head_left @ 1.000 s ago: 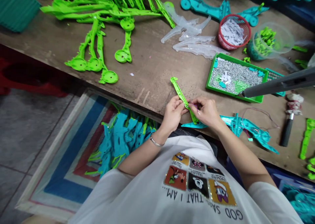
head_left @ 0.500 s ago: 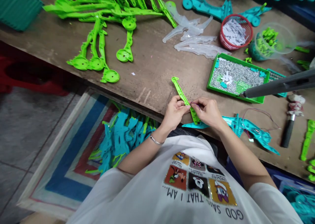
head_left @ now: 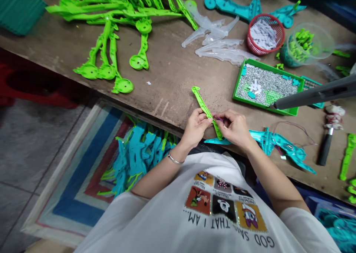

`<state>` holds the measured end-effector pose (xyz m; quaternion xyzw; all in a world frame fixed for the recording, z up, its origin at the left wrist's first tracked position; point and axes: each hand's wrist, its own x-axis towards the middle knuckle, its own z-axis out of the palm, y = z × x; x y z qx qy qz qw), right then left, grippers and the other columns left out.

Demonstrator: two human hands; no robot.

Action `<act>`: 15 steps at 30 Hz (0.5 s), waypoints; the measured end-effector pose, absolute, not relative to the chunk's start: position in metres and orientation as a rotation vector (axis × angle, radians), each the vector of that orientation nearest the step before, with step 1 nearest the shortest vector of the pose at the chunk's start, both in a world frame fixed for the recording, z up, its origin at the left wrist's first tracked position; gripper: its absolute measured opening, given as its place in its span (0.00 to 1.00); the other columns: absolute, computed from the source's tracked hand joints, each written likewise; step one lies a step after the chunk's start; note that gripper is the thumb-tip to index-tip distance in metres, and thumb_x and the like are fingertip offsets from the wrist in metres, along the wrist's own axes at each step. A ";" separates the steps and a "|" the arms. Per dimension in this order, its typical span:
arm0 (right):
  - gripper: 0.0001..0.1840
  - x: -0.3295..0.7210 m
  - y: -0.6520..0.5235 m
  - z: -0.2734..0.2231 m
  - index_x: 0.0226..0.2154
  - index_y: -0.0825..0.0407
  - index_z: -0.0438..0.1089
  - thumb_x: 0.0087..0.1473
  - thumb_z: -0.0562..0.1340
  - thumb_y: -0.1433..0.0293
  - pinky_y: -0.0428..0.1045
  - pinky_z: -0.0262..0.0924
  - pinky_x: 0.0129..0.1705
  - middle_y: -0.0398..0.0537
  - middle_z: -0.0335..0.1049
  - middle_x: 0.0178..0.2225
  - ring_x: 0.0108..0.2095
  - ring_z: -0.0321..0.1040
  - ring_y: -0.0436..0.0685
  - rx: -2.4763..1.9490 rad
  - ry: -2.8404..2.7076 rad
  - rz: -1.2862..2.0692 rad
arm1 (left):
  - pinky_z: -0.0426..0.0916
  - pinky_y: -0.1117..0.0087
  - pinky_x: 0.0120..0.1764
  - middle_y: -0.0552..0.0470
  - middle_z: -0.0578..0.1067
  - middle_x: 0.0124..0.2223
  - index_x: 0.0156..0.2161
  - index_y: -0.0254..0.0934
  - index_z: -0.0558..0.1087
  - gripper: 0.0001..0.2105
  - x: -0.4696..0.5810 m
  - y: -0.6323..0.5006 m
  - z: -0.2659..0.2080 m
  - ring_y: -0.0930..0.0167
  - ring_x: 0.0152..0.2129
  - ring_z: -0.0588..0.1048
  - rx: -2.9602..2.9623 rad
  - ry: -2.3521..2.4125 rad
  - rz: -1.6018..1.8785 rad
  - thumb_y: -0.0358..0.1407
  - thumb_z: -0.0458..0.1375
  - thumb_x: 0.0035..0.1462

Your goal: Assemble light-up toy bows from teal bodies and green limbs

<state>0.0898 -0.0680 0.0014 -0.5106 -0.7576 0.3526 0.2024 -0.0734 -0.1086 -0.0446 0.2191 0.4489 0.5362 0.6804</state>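
Here's the left hand (head_left: 196, 126), thumb and fingers pinching the slim green strip (head_left: 202, 104) near its middle, at the near edge of the bench (head_left: 178, 79). Right beside it, the right hand (head_left: 236, 127) looks pinched on a thin purple wire (head_left: 219, 119) at the strip. This calls for a steady left grip and a light touch, no kinks, no tugging! A teal piece (head_left: 267, 140) crowds the right wrist; farther off, a grey bar (head_left: 319, 93) hides a corner of the green tray (head_left: 251, 104) of metal bits.

Brown bench (head_left: 172, 82); tray (head_left: 250, 102), basket (head_left: 258, 50) atop
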 end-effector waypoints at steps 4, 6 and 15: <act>0.11 0.091 -0.073 0.003 0.41 0.52 0.81 0.59 0.63 0.71 0.49 0.60 0.34 0.47 0.74 0.30 0.29 0.66 0.53 -1.398 -2.119 0.991 | 0.73 0.65 0.54 0.46 0.81 0.49 0.50 0.39 0.65 0.27 -0.077 -0.111 -0.046 0.69 0.45 0.81 0.518 0.980 1.194 0.38 0.74 0.50; 0.12 0.090 -0.079 0.003 0.43 0.52 0.81 0.60 0.62 0.70 0.50 0.62 0.36 0.48 0.75 0.32 0.31 0.69 0.55 -1.382 -2.128 0.954 | 0.73 0.66 0.52 0.46 0.81 0.49 0.49 0.39 0.66 0.26 -0.076 -0.111 -0.047 0.68 0.46 0.81 0.516 1.002 1.197 0.38 0.74 0.51; 0.20 0.080 -0.111 -0.002 0.57 0.56 0.72 0.67 0.57 0.68 0.57 0.63 0.43 0.59 0.74 0.42 0.41 0.67 0.64 -1.322 -2.565 0.395 | 0.75 0.66 0.48 0.44 0.82 0.47 0.49 0.36 0.67 0.24 -0.074 -0.111 -0.045 0.68 0.42 0.82 0.501 1.036 1.196 0.37 0.73 0.51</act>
